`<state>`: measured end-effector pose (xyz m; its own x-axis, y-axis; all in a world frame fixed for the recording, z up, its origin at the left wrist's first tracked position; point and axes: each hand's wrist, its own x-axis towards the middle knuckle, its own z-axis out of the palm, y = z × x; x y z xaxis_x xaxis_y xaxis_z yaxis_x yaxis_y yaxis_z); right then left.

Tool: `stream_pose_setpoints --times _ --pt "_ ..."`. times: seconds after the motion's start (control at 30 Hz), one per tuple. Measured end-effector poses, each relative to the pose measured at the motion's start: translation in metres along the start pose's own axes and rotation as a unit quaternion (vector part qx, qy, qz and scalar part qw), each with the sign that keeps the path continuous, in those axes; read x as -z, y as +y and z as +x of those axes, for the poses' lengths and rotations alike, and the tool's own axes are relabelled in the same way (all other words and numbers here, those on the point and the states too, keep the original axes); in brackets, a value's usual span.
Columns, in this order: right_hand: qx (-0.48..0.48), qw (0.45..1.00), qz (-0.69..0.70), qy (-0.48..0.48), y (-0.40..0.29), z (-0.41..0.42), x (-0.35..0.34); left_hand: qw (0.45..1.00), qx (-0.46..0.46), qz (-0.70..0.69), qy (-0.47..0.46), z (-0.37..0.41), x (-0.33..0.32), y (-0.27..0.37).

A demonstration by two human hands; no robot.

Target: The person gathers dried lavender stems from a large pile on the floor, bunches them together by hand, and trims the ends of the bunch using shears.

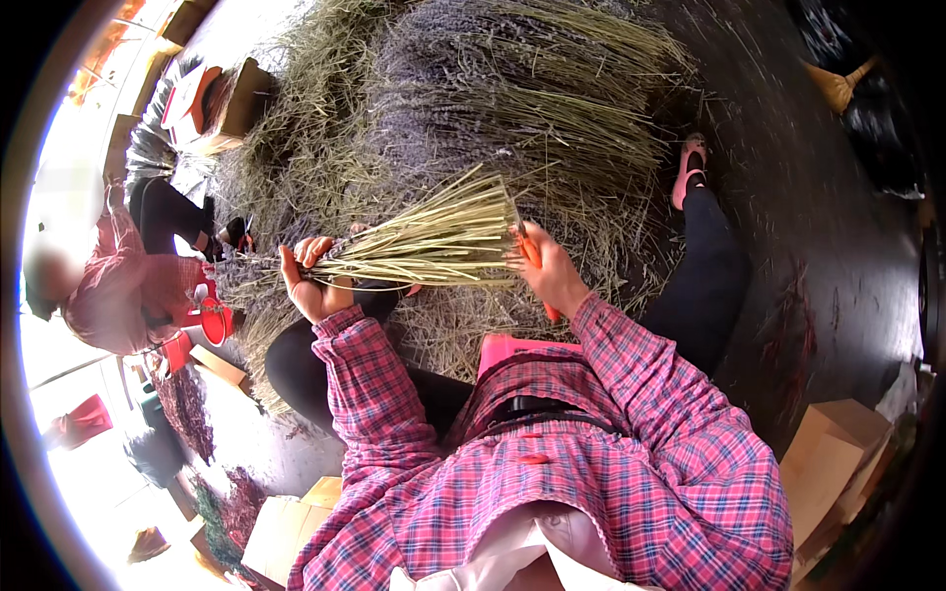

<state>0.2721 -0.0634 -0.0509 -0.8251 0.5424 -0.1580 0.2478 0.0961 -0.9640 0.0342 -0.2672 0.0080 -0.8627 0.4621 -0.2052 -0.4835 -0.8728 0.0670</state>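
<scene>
My left hand (316, 284) is closed around a bundle of dried lavender (436, 240), just below its flower heads. The pale stems fan out to the right and end roughly level with one another. At those ends my right hand (556, 270) grips orange-handled cutting shears (531, 253). The metal blade points up along the cut edge; whether the jaws are parted cannot be made out. Beyond both hands spreads a large heap of dried lavender (458, 81), its stems lying mostly to the right. Loose stalks (443, 325) litter the floor between my legs.
At the left sits another person (126, 284) beside a red bucket (216, 322). A cardboard box (247, 103) stands at the upper left, others at the lower left (284, 532) and lower right (828, 465). Black plastic bags (876, 137) lie on the dark floor (798, 185) at right.
</scene>
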Motion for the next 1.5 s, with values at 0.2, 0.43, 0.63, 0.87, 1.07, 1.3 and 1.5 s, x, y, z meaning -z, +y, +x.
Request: stream_pose_setpoints --times 0.2,0.43,0.63,0.87,1.07,1.3,1.5 --pt "0.012 0.998 -0.033 0.053 -0.011 0.015 0.007 1.000 0.015 0.015 0.000 0.003 0.005 -0.004" --pt "-0.255 0.956 -0.138 0.048 0.104 0.007 0.020 0.999 -0.028 0.018 0.020 0.005 0.007 -0.014" --pt "-0.087 0.996 -0.026 -0.028 0.060 0.010 0.011 0.999 -0.045 -0.012 -0.006 0.005 0.016 -0.038" --pt "0.133 0.914 0.383 -0.020 -0.045 0.015 -0.025 0.995 0.057 0.032 0.078 -0.021 0.019 -0.143" --pt "0.209 0.875 0.436 0.015 -0.073 0.006 0.011 0.978 0.146 0.053 0.137 -0.055 0.026 -0.192" --pt "0.241 0.901 0.322 0.162 -0.135 -0.010 0.039 0.873 0.452 0.182 0.016 -0.119 0.026 -0.199" --pt "0.192 0.924 0.188 0.273 -0.141 -0.045 0.047 0.556 -0.116 0.769 -0.293 -0.143 -0.005 -0.164"
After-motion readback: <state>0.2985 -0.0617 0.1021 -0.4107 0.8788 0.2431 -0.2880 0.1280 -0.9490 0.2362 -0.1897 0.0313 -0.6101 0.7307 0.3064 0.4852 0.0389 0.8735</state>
